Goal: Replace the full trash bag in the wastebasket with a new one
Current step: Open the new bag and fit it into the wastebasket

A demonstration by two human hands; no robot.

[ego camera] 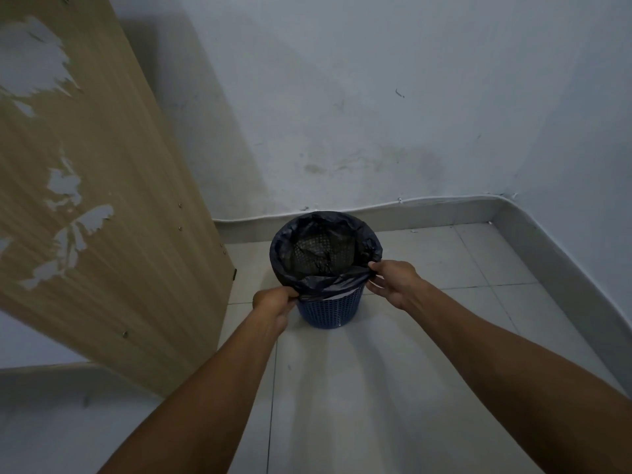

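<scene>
**Bag edge held at wastebasket rim, both grips engaged**

We find the blue mesh wastebasket standing upright on the tiled floor, just below the centre of the frame and near the corner of the room. A dark trash bag lines it. On the far side the bag's mouth is folded over the rim, and the basket's mesh pattern shows through the film inside. The near edge of the bag runs as a taut band across the front of the rim, stretched between the two grips.

The left grip is closed on that band at the lower left of the rim, fingers curled round the film. The right grip pinches the band at the right of the rim between thumb and forefinger.

A wooden panel with peeled patches fills the left of the frame. A white cable follows the top of the skirting behind the basket.
</scene>
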